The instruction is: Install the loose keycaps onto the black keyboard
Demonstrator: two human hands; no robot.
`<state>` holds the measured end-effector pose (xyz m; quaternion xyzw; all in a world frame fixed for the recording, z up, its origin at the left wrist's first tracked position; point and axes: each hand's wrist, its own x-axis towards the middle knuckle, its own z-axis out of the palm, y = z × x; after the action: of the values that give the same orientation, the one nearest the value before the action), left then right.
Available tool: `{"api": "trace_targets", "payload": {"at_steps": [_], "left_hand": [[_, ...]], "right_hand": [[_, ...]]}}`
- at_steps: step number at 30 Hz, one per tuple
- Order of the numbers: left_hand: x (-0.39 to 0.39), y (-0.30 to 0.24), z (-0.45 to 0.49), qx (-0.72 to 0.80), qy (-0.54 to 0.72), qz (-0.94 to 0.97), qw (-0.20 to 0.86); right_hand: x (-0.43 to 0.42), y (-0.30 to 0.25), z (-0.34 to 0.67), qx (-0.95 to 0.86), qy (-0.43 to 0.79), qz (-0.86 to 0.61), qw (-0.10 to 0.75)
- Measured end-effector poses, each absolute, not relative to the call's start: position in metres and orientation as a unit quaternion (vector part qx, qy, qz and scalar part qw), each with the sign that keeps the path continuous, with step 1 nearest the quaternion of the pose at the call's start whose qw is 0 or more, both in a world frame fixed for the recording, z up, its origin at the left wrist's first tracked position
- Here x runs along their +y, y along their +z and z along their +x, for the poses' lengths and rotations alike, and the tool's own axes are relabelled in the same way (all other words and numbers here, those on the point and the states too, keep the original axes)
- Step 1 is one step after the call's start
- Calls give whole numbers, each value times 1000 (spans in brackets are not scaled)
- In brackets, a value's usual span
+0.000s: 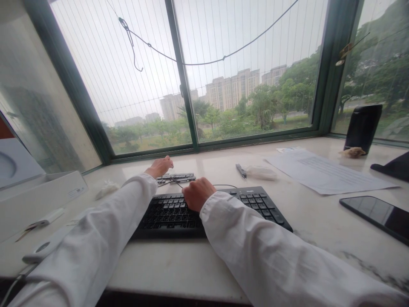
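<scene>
Head view: the right hand [199, 193] is gripping a thin dark rod [177, 183] above the keyboard [172, 216]; the left hand [160, 166] is reaching near keycaps [184, 177], its grip unclear to me.

Pale stone-look counter [159, 266], dark veining [361, 261] near right. Green-framed window [183, 79] along far side, another pane [380, 64] at right. Dark knotted cord [224, 57] strung across. Outside: beige apartment blocks [233, 88], trees [265, 104]. Light's flat grey daylight.

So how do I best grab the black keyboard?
Probably take the keyboard by its number-pad end, coming from the right, thumb on top. It lies flat, and that short edge shows past the right sleeve; the left sleeve crosses the other end.
</scene>
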<state>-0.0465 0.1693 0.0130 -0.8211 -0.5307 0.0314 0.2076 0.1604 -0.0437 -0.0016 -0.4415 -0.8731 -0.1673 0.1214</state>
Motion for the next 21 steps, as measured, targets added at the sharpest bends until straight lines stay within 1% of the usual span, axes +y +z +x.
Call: {"api": "trace_targets", "payload": {"at_steps": [5, 10, 16, 21], "left_hand": [[142, 32, -43, -536, -19, -817, 211], [89, 43, -46, -482, -49, -858, 172], [35, 33, -59, -466, -92, -870, 132], [23, 18, -72, -439, -135, -886, 66]], "right_hand": [[-47, 1, 160, -870, -167, -450, 111], [-48, 1, 159, -869, -166, -454, 104], [-47, 1, 160, -861, -170, -466, 108], [-46, -1, 162, -849, -190, -483, 98]]}}
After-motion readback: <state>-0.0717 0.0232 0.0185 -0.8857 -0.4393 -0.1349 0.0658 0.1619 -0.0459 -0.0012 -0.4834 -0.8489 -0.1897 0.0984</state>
